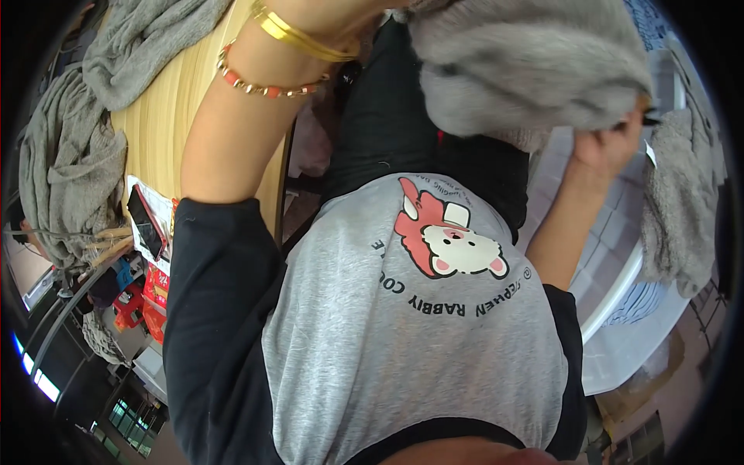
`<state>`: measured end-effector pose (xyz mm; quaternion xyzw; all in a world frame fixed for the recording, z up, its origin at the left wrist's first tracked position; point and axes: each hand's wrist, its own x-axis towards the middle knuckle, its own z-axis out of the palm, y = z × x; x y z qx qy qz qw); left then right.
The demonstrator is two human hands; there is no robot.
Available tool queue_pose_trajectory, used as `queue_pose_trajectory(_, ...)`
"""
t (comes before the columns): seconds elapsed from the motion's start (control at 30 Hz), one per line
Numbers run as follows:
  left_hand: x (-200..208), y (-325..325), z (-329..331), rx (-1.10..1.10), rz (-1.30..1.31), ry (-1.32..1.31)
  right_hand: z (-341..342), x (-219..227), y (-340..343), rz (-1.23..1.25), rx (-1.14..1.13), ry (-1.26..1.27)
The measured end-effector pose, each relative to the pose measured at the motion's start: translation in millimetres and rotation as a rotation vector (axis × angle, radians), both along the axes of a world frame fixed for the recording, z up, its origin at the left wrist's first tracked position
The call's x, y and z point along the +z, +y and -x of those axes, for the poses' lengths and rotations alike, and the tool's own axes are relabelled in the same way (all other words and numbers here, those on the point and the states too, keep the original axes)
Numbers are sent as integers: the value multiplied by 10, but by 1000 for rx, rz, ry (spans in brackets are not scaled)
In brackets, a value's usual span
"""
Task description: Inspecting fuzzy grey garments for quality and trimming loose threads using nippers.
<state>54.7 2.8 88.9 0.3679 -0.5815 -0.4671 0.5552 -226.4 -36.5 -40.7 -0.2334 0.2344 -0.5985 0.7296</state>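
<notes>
A piece of grey furry fabric (535,70) hangs over my lap at the top of the view, a little smeared by motion. My right hand (608,146) is closed at its lower right edge, pinching it. A small orange and black thing (646,108) sticks out by those fingertips, too blurred to name. My left hand (353,17) reaches to the upper left side of the fabric. The frame's top edge cuts off its fingers, so its grip is hidden. Gold bangles and a beaded bracelet circle the left wrist.
At left is a light wooden table (159,116) with grey knitted cloth (74,163) heaped on it. A dark phone-like thing (147,221) lies near red packets (155,302). To my right stands a white tub (624,283), grey fluffy fabric (674,209) over its rim.
</notes>
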Motion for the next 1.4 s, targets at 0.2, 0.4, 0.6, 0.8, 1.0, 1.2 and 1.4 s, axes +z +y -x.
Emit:
queue_pose_trajectory(0.2, -601, 194, -455, 226, -119, -1001, 597, -368, -244, 21, -265, 863)
queue_pose_trajectory(0.4, -1473, 183, -412, 214, 44, -1381, 137, -448, 118, 178, -331, 922)
queue_pose_trajectory(0.6, -1149, -233, -239, -14, -64, -903, -209, -177, 195, 570, 10, 1249)
queue_pose_trajectory(0.8, -474, 357, -281, -426, -102, -541, 48, 48, 126, 411, -78, 918)
queue_pose_trajectory(1.0, -857, 735, -343, -617, -254, -846, -206, 134, 214, 413, -51, 1042)
queue_pose_trajectory(1.2, -1241, 646, -198, -192, -307, -829, -365, -97, 168, 393, 103, 1071)
queue_pose_trajectory(1.4, -1437, 786, -148, 180, -403, -646, -723, 112, 308, 408, 243, 1017)
